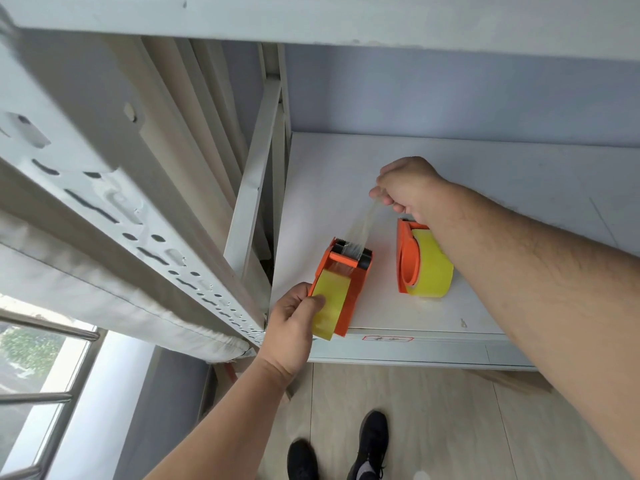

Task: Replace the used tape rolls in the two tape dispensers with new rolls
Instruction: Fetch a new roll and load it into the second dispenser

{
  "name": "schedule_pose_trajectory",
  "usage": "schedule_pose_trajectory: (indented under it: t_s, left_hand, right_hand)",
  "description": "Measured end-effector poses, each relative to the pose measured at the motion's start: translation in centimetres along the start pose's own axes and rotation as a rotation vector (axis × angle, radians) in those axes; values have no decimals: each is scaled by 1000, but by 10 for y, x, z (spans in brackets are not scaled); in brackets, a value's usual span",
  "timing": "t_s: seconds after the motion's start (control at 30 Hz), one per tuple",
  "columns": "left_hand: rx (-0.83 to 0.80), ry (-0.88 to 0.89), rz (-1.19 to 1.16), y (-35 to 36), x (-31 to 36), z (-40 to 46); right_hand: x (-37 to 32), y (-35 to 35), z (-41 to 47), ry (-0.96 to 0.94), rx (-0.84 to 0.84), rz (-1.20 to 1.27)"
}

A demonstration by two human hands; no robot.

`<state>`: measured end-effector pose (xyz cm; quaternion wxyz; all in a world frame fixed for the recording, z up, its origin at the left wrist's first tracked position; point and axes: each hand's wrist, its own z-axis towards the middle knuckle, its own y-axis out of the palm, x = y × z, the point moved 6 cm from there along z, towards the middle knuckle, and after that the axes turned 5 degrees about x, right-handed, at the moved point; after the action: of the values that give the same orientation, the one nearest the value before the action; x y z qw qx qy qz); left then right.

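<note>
Near dispenser: an orange plastic tape dispenser (349, 289) loaded with a yellow tape roll (329, 306), at the front edge of the white shelf board (485, 188) in frame centre, gripped by the left hand (294, 327) with its thumb across the roll. The right hand (405, 188), above it, pinched a clear strip of tape (367, 226) drawn up from the dispenser's black cutter end. Second orange dispenser (407, 258) with its own yellow roll (433, 268) lay just right of centre, partly under the right forearm.

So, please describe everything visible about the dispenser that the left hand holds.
The dispenser is orange plastic with a black roller and toothed blade at its far end. It carries a yellow roll. It rests at the shelf front edge. The left hand grips it; the right hand pulls its clear tape upward.
</note>
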<state>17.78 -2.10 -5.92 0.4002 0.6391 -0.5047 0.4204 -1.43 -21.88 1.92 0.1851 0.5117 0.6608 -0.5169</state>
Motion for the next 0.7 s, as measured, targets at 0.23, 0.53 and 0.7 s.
schedule_pose_trajectory:
  t_s: [0.23,0.53,0.7]
  left_hand:
    - [38,-4,-57,-6,5,-4]
    - [8,114,-36,-1,24,-17]
    - [39,195,-107,0,54,-31]
  right_hand:
    - [3,-1,2,137,-71,157]
    - [-7,3,9,-207,-98,-61]
    - [0,11,6,-255,-92,-89]
